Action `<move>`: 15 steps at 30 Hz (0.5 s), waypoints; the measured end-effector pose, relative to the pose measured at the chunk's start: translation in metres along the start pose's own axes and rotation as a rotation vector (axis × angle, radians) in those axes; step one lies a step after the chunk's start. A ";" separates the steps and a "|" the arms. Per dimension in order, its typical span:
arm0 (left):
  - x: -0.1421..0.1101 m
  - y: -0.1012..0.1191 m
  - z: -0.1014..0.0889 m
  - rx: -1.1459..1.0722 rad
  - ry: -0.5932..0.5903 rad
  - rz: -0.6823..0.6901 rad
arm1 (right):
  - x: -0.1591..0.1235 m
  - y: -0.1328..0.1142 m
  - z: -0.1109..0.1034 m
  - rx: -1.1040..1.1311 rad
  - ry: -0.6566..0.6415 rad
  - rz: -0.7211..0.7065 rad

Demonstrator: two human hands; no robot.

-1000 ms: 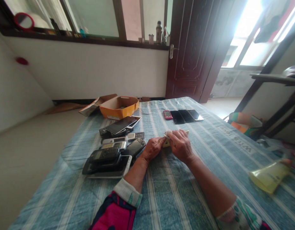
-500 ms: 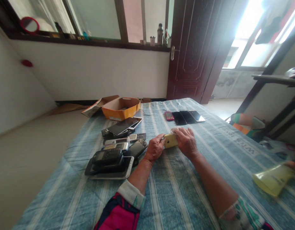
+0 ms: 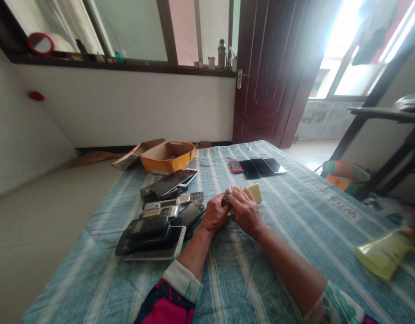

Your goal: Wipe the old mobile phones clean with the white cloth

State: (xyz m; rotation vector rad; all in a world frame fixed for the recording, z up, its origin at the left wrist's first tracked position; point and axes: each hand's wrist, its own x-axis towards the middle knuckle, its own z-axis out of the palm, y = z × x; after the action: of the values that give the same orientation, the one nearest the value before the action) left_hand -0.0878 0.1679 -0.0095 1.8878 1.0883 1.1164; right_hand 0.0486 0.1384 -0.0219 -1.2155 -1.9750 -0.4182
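Note:
My left hand [image 3: 216,211] is closed on the near left end of a pale yellow phone [image 3: 256,192], back side up just above the bed's striped cloth. My right hand [image 3: 245,209] lies across the phone, its fingers pressing a crumpled whitish wipe [image 3: 229,191] against the left end. Most of the phone is hidden under the right hand; its far right end shows. Left of my hands is a heap of old phones [image 3: 153,225], with a keypad phone [image 3: 191,197] at its edge. Beyond my right hand, a pink phone [image 3: 236,166] and dark phones [image 3: 257,168] lie in a row.
An open orange box [image 3: 170,164] stands at the far left of the striped cloth [image 3: 126,288]. A yellow transparent packet [image 3: 379,258] lies at the right. Behind are a dark red door [image 3: 261,99] and a window ledge with small items.
My right hand has slid left with the wipe, from the phone's right end to its left end. The phone's right end now shows. The camera view has shifted slightly.

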 end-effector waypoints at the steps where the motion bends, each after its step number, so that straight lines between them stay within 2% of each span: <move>1: 0.000 0.000 0.000 0.004 0.004 -0.001 | 0.000 0.000 0.001 0.003 -0.004 0.002; 6: 0.000 -0.002 -0.001 0.012 -0.020 -0.036 | -0.003 0.017 0.002 -0.036 0.007 0.066; 11: -0.001 -0.003 0.001 -0.014 -0.021 -0.072 | -0.009 0.042 0.003 -0.108 0.046 0.228; 15: -0.002 -0.003 0.002 -0.028 -0.023 -0.088 | -0.012 0.046 0.004 -0.140 0.074 0.293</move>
State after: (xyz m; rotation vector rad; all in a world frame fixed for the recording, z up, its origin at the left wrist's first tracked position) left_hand -0.0878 0.1667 -0.0132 1.8093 1.1262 1.0532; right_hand 0.0898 0.1561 -0.0385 -1.5290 -1.6945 -0.4495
